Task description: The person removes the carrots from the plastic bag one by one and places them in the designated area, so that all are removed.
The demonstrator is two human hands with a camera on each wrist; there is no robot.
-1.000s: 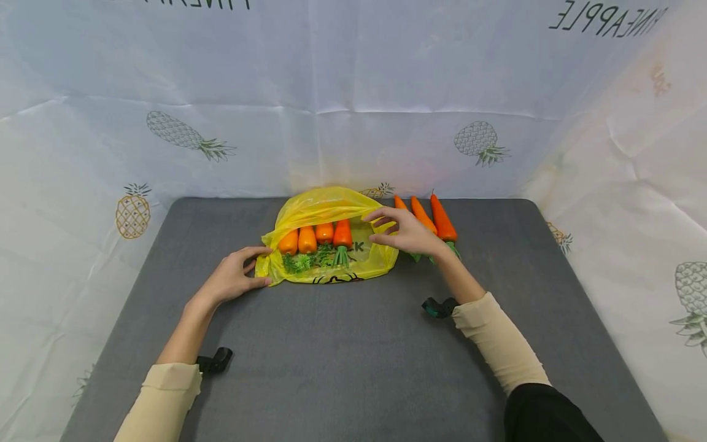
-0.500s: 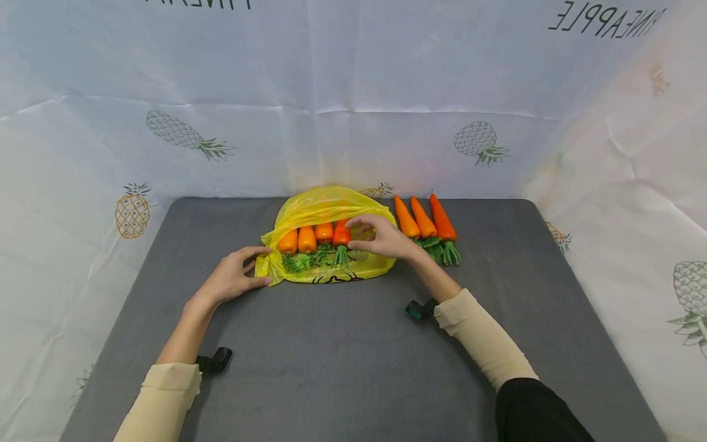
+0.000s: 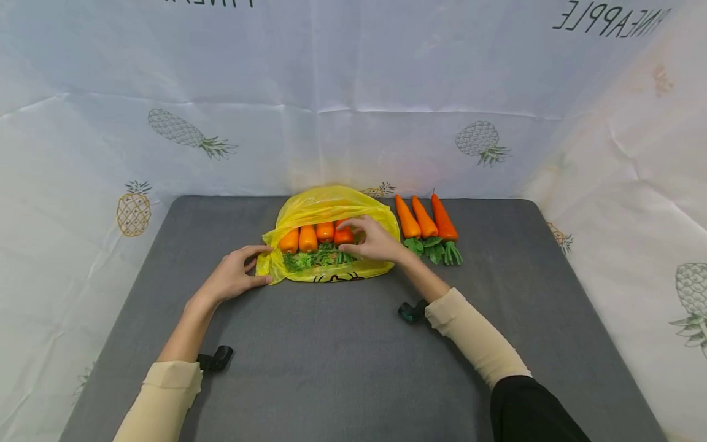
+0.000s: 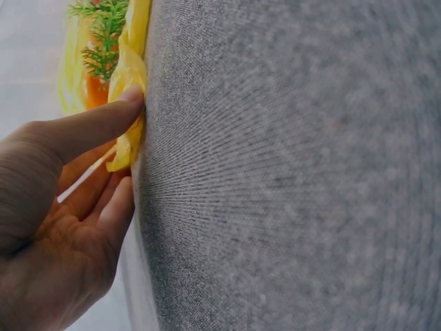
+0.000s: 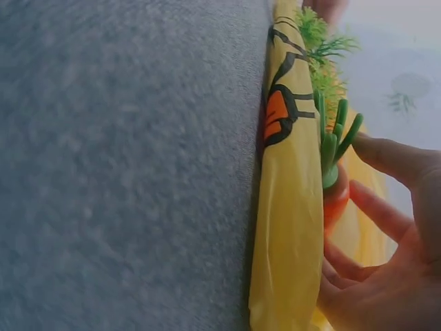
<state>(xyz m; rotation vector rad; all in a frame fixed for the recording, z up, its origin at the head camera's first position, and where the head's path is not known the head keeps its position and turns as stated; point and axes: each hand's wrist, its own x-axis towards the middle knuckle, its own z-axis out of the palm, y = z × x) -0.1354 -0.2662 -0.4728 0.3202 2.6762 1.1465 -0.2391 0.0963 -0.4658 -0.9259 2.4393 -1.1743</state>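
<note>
A yellow plastic bag (image 3: 331,205) lies with its mouth toward me, several orange toy carrots (image 3: 307,238) side by side inside and their green tops (image 3: 315,258) near the opening. At the bag's left end, my left hand (image 3: 234,273) holds the edge; the left wrist view has the thumb (image 4: 127,100) pressed on the yellow film. My right hand (image 3: 378,239) reaches into the mouth and holds the rightmost redder carrot (image 3: 343,234). In the right wrist view, the thumb is by its green stems (image 5: 334,148) and a finger touches its orange body (image 5: 335,203).
To the right of the bag, three more carrots (image 3: 407,218) lie in a row on the grey tabletop (image 3: 331,356), leafy ends toward me. A white curtain (image 3: 353,73) with pineapple prints hangs behind the table's back edge. Black wrist cameras (image 3: 216,359) sit below both hands.
My right hand has moved left from the bag's right side to the redder carrot, uncovering the three carrots outside. That carrot's stems have shifted slightly. The left hand stays in place.
</note>
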